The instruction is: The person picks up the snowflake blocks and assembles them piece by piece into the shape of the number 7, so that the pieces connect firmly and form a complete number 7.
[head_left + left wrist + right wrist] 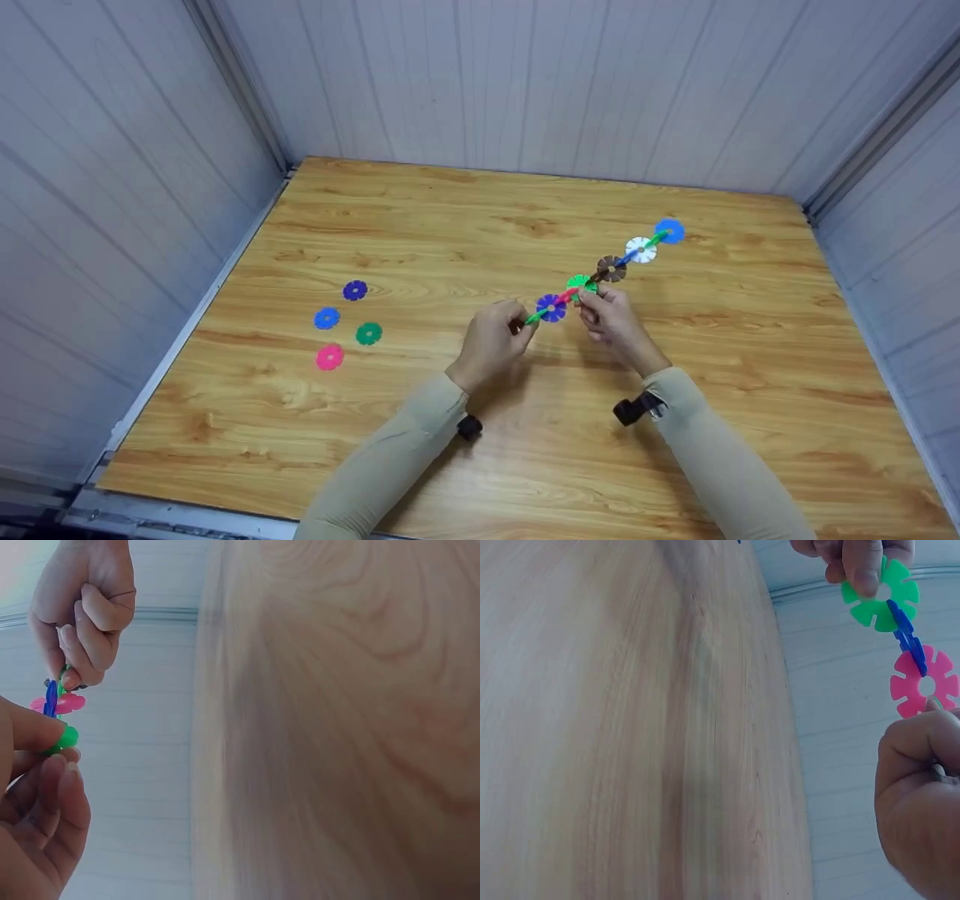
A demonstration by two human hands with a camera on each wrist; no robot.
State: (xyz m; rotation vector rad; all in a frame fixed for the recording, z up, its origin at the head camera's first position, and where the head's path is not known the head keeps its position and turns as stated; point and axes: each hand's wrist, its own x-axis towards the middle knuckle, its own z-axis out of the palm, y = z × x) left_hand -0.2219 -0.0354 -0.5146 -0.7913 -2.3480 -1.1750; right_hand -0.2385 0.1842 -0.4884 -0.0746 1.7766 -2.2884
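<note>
The wood-grain table [465, 217] carries the work, and over its right half stretches a chain [605, 266] of slotted discs, running from near the middle up toward the far right and, by the look of it, held above the surface. Most of the joining looks done: about ten discs are linked, face-on ones alternating with edge-on ones, out to a blue disc [677, 231] at the far end. The left hand [491, 341] has its grip closed to a pinch of thumb and fingers on an edge-on green disc [535, 317], the chain's near end, which appears slotted into the violet-blue disc [544, 308] beside it; whether it is fully seated cannot be told. The right hand [615, 322] has its grip closed as well, pinching around the face-on green disc [574, 285] partway along; its fingertips are partly hidden. What remains unjoined, as far as the views show, is a group of four single discs lying flat on the left, well apart from the chain: dark blue [349, 291], lighter blue [320, 319], dark green [362, 334] and pink [323, 358], none touched by either hand.
</note>
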